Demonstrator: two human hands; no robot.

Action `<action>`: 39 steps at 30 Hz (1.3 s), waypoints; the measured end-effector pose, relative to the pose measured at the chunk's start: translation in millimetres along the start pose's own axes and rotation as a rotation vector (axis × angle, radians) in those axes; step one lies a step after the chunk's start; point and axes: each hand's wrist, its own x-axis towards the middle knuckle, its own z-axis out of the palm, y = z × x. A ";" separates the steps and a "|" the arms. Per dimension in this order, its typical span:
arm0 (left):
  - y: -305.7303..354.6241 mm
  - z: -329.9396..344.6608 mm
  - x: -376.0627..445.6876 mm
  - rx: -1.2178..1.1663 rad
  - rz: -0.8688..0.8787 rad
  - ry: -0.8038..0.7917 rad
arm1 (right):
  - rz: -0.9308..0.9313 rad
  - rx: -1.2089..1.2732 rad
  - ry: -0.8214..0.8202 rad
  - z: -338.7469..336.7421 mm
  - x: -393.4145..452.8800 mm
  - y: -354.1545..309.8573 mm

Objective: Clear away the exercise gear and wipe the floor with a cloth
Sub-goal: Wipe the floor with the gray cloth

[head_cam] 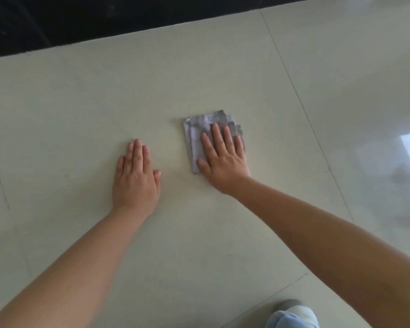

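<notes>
Grey cloth (200, 136) lying folded on the pale tiled floor (81, 102).
Right hand (224, 160) is pressing flat on it, fingers spread, gripping nothing; left hand (136, 178) is resting open-palmed on bare tile just beside it.

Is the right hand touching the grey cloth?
Touching. The head view shows the right hand pressed flat on the grey cloth, fingers spread over it.
</notes>
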 end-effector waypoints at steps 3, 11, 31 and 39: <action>-3.6 -1.3 1.2 0.017 0.026 0.008 | -0.271 -0.100 -0.067 24.4 -69.6 3.4; -4.7 -0.4 -2.8 -0.033 -0.035 0.078 | 0.192 -0.126 -0.193 -1.5 -134.2 137.5; -1.0 -3.7 -6.0 -0.043 -0.074 0.012 | 0.345 -0.041 -0.181 2.6 -122.6 118.4; -9.2 -11.0 -6.1 -0.067 0.016 0.060 | 0.036 -0.002 -0.043 13.0 -45.2 -18.6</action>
